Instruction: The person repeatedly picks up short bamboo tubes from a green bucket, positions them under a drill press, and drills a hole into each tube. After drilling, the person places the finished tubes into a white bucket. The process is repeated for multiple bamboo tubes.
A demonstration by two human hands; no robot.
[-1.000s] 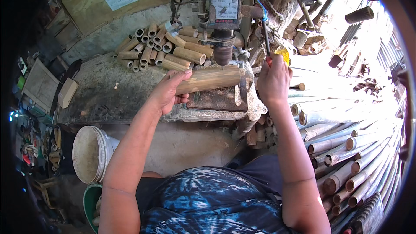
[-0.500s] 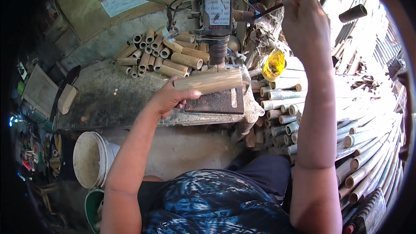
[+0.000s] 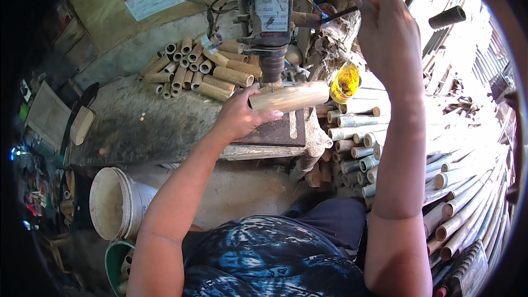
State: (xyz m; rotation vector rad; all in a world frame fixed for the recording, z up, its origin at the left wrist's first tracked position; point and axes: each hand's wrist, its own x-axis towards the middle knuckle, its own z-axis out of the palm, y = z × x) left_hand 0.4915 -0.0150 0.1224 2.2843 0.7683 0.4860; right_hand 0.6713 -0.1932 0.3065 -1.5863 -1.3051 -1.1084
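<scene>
One bamboo tube point(image 3: 290, 97) in left grip point(image 3: 240, 118) — right grip point(image 3: 388, 27) on lever point(image 3: 335, 16)

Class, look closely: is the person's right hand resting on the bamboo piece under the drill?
No, the right hand is raised on the drill's lever; only the left hand holds the bamboo piece.

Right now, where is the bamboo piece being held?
The bamboo piece lies sideways under the drill press, centre of the head view, held by the left hand.

Your left hand point(image 3: 237, 118) held a smooth, pale bamboo tube point(image 3: 290, 97) under the dull metal drill press point(image 3: 269, 16), above a dusty, rough bench point(image 3: 143, 126)
</scene>
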